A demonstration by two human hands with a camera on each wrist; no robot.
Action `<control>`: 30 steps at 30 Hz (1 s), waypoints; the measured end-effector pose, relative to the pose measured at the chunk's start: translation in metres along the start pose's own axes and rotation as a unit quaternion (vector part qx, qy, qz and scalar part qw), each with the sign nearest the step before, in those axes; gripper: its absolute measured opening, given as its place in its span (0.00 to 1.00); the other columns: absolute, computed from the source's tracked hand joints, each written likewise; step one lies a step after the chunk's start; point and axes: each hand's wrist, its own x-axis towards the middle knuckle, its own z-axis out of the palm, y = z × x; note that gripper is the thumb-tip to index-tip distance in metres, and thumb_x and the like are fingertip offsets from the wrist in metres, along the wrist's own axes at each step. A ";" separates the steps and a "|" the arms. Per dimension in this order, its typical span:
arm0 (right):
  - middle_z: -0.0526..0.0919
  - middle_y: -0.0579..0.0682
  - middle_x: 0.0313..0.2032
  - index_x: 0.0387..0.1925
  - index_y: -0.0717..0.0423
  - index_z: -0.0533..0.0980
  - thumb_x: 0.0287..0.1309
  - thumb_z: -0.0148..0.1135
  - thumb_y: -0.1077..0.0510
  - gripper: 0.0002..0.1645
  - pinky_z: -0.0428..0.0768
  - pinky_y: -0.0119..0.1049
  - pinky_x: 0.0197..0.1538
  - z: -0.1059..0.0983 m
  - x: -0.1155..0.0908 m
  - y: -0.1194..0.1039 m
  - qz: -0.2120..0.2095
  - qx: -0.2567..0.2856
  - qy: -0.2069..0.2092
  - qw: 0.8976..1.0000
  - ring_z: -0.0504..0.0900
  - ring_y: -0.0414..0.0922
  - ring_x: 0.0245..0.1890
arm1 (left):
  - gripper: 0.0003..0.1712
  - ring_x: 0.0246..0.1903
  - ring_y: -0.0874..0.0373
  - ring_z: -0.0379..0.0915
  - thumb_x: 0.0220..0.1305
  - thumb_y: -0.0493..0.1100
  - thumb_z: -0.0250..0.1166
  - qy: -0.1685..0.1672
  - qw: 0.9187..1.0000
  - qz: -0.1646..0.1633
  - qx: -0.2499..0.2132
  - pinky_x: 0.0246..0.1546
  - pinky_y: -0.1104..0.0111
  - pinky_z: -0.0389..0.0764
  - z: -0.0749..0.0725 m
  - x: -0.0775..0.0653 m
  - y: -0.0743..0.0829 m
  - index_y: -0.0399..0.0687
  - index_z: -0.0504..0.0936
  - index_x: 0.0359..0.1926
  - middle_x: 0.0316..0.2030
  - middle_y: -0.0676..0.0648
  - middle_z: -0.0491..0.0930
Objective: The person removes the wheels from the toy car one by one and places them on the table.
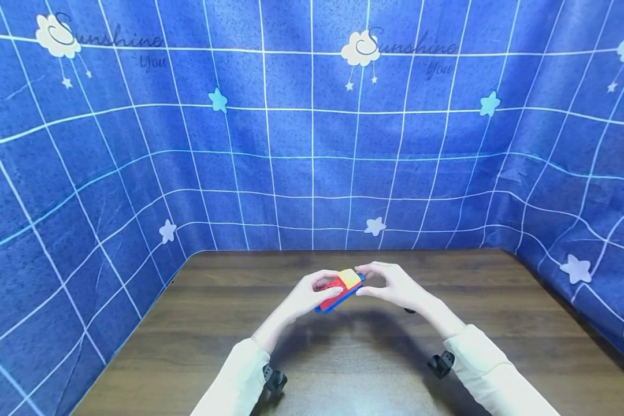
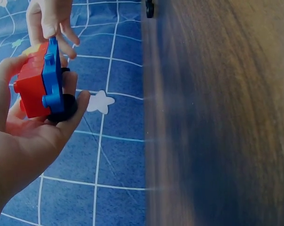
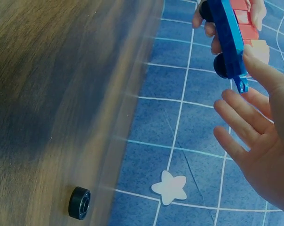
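A toy car (image 1: 338, 292) with a blue base, red blocks and a yellow block (image 1: 349, 278) at one end is held above the table. My left hand (image 1: 312, 293) grips its red end between thumb and fingers. Two black wheels (image 3: 221, 65) show on the underside of the blue base (image 3: 228, 40) in the right wrist view. At the yellow end is my right hand (image 3: 266, 122), its fingers spread and loosely extended. The right thumb lies close against that end; whether it presses there I cannot tell.
One loose black wheel (image 3: 79, 203) stands on the brown wooden table (image 1: 229, 335), beneath the right forearm in the head view. A blue gridded cloth (image 1: 312, 133) hangs behind the table and along both sides. Each wrist carries a small black camera (image 1: 441, 364).
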 end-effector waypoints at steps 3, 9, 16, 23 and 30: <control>0.84 0.47 0.44 0.51 0.55 0.77 0.46 0.72 0.51 0.28 0.77 0.44 0.50 0.001 0.000 0.001 -0.003 0.007 -0.011 1.000 0.82 0.42 0.43 | 0.22 0.46 0.50 0.77 0.62 0.37 0.62 -0.011 1.000 0.001 0.000 0.42 0.70 0.78 -0.001 -0.001 0.005 0.35 0.74 0.56 0.48 0.33 0.80; 0.84 0.44 0.39 0.43 0.52 0.79 0.45 0.73 0.52 0.21 0.77 0.40 0.49 0.002 -0.001 0.001 0.003 0.016 -0.012 1.000 0.82 0.41 0.40 | 0.22 0.44 0.55 0.77 0.61 0.39 0.62 -0.038 0.999 0.007 0.001 0.41 0.71 0.77 0.000 0.008 -0.016 0.36 0.74 0.56 0.49 0.35 0.79; 0.83 0.47 0.38 0.40 0.54 0.78 0.43 0.74 0.55 0.20 0.78 0.41 0.49 0.004 -0.003 0.001 0.019 0.047 -0.004 0.999 0.82 0.44 0.40 | 0.20 0.43 0.57 0.76 0.61 0.36 0.62 -0.032 0.999 0.006 0.006 0.41 0.73 0.76 0.002 0.004 -0.007 0.35 0.75 0.55 0.48 0.35 0.80; 0.81 0.59 0.35 0.37 0.67 0.76 0.41 0.74 0.66 0.19 0.79 0.49 0.45 0.004 -0.002 -0.011 -0.029 0.057 0.046 0.997 0.82 0.55 0.37 | 0.19 0.46 0.49 0.76 0.60 0.35 0.63 0.010 0.998 0.047 0.035 0.46 0.71 0.76 0.004 0.004 -0.003 0.33 0.76 0.53 0.48 0.36 0.80; 0.80 0.55 0.35 0.36 0.62 0.75 0.40 0.74 0.65 0.19 0.80 0.47 0.41 0.007 -0.003 -0.006 -0.042 0.026 0.113 0.992 0.82 0.51 0.35 | 0.24 0.50 0.46 0.76 0.60 0.41 0.65 0.105 0.994 0.009 -0.007 0.47 0.65 0.78 0.008 0.013 -0.021 0.40 0.73 0.57 0.55 0.36 0.75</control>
